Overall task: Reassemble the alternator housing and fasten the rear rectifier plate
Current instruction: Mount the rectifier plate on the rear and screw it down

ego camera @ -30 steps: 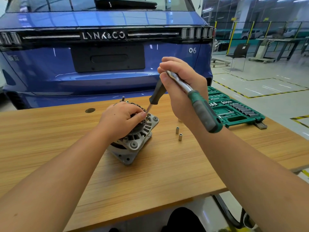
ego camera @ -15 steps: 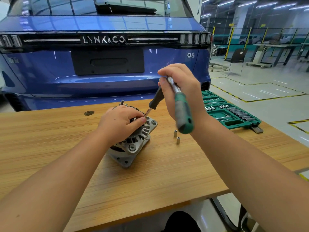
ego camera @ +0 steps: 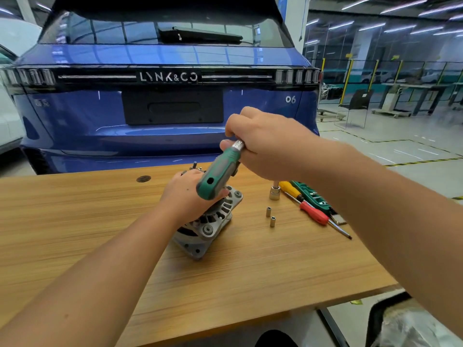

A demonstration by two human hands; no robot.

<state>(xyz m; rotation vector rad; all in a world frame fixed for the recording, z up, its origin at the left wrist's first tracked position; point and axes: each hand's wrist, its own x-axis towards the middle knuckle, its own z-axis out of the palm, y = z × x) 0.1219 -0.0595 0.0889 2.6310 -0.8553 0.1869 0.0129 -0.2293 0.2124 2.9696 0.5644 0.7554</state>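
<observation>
The grey alternator (ego camera: 208,229) stands on the wooden table (ego camera: 75,221), its finned rear housing facing up. My left hand (ego camera: 186,196) grips its top and steadies it. Above it my right hand (ego camera: 273,144) holds a ratchet wrench (ego camera: 220,171) by the metal shaft near the head. The green and grey handle points down and left, across my left hand. The head of the wrench and the fastener under it are hidden by my hands.
Two small sockets (ego camera: 270,216) and a larger socket (ego camera: 275,192) stand right of the alternator. Beside them lie a yellow screwdriver (ego camera: 289,189), a red screwdriver (ego camera: 315,216) and a green socket case (ego camera: 313,196). A blue car (ego camera: 165,103) fills the space behind the table.
The wrench handle has swung from pointing right, round toward me, to pointing down-left over my left hand. My right hand moved right. The view tilted up, and the screwdrivers came into sight.
</observation>
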